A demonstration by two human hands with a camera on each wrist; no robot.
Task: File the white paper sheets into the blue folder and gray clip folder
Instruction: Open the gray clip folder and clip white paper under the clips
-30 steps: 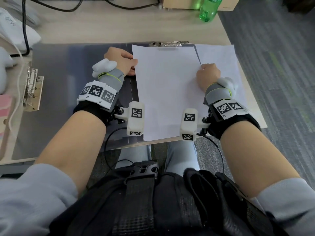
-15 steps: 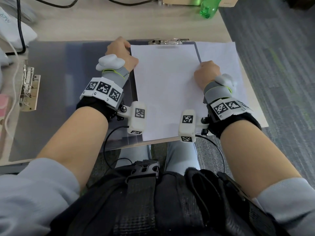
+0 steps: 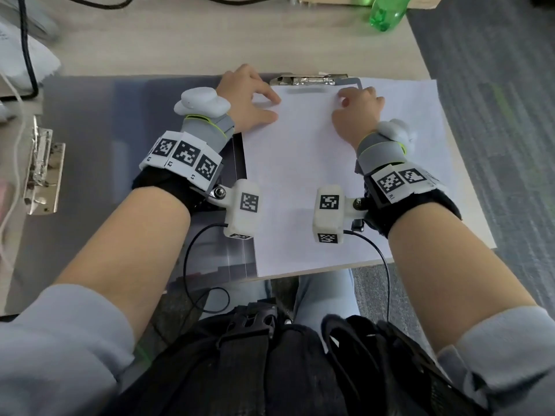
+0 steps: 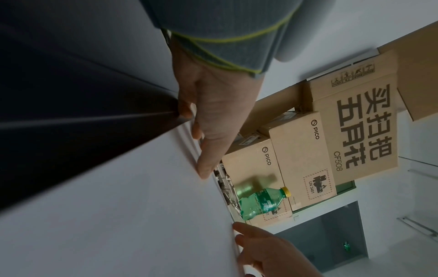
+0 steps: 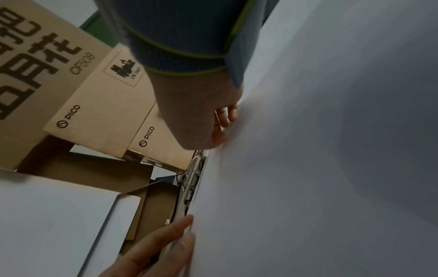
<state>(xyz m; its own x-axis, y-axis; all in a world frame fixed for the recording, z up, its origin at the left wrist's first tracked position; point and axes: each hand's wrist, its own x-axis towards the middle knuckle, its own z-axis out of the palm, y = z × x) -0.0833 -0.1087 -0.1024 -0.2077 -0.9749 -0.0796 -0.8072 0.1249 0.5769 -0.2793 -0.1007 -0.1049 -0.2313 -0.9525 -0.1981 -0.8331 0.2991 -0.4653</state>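
Note:
A gray clip folder [image 3: 120,175] lies open on the desk, its metal clip [image 3: 309,80] at the far edge of the right half. One white sheet [image 3: 300,181] lies on that half, its top edge right at the clip. My left hand [image 3: 249,97] rests with spread fingers on the sheet's top left corner. My right hand [image 3: 357,106] presses bent fingertips on the sheet just below the clip's right end. A second white sheet [image 3: 420,121] lies under and to the right. The left wrist view shows my left hand [image 4: 213,121] along the paper's edge. I see no blue folder.
Another metal clip [image 3: 42,169] sits on a board at the desk's left edge. A green bottle [image 3: 384,13] and cardboard boxes [image 4: 355,131] stand at the back, with cables [image 3: 27,55] at the back left. The sheets overhang the desk's near edge, and gray carpet lies to the right.
My right hand left the sheet's right edge and moved up to its top by the clip. My left hand slid up to the top left corner.

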